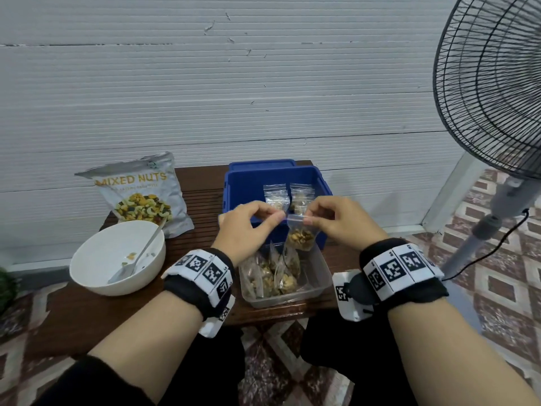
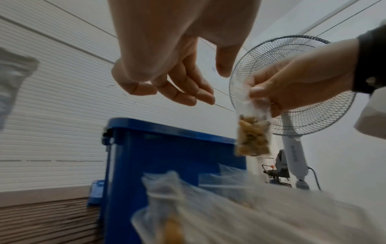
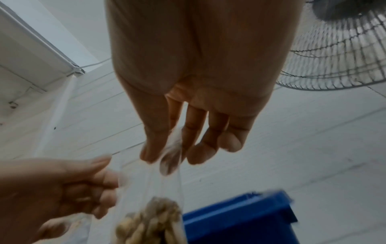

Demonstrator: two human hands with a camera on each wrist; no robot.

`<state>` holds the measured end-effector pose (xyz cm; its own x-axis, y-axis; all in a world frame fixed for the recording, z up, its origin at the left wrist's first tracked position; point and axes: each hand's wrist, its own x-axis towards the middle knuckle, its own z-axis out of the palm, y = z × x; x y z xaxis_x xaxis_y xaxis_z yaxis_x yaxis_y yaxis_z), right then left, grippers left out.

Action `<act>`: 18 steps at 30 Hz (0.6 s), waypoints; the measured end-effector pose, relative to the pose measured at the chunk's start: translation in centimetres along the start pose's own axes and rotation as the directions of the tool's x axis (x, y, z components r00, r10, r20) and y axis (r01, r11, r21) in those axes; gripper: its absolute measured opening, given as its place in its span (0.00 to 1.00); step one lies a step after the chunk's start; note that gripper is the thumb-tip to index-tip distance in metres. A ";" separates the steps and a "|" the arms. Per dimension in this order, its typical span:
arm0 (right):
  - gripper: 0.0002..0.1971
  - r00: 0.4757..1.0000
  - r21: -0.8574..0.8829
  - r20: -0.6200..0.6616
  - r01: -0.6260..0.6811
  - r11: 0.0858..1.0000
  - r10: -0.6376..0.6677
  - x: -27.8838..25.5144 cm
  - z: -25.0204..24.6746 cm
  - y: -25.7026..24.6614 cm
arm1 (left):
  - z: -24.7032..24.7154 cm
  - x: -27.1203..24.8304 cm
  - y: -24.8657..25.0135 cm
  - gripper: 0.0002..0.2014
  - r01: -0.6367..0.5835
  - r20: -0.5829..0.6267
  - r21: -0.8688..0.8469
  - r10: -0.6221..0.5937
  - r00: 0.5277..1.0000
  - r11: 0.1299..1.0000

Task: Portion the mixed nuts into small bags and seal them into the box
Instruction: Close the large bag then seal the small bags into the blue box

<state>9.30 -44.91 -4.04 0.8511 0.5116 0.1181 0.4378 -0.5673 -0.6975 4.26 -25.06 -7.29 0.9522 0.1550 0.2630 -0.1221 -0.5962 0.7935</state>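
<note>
Both hands hold one small nut-filled zip bag by its top strip: left hand pinches one end, right hand the other, above a clear tub of filled bags before the blue box. Dark slatted wooden counter; ribbed white wall, patterned tile floor.

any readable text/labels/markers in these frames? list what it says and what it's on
"MIXED NUTS": silver nut pouch, head view.
Small line under that title: too blurred to read.
Round logo at the pouch top: unreadable.
Black-and-white square marker codes, no words: left wristband and right wristband.
Tiny characters beside those codes: too small.
Label on the fan stem: blurred.
</note>
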 end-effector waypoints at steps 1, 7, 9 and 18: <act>0.04 1.000 -0.023 -0.013 0.003 1.000 -0.003 0.1 -0.4 -0.3 | -0.6 0.3 -0.5 0.16 0.021 -0.036 -0.006 -0.021 0.999 1.000; 0.04 0.998 -0.144 -0.059 0.021 0.989 -0.030 1.9 -3.4 -3.2 | -4.0 2.6 -2.6 0.12 0.140 -0.169 -0.076 -0.152 0.974 0.987; 0.03 0.998 -0.187 -0.036 0.040 0.981 -0.047 3.1 -4.2 -4.2 | -4.6 3.4 -3.5 0.10 0.170 -0.178 -0.094 -0.185 0.967 0.981; 0.02 0.933 -0.590 0.351 0.149 0.794 0.085 13.0 -4.0 -5.5 | -3.6 6.2 -8.2 0.19 0.311 -0.169 -0.078 -0.320 0.932 0.947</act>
<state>19.14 -37.73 4.18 0.7295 0.6549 -0.1972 0.6452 -0.7546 -0.1195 10.18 -16.36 -10.22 0.8797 0.4679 0.0843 0.1583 -0.4553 0.8761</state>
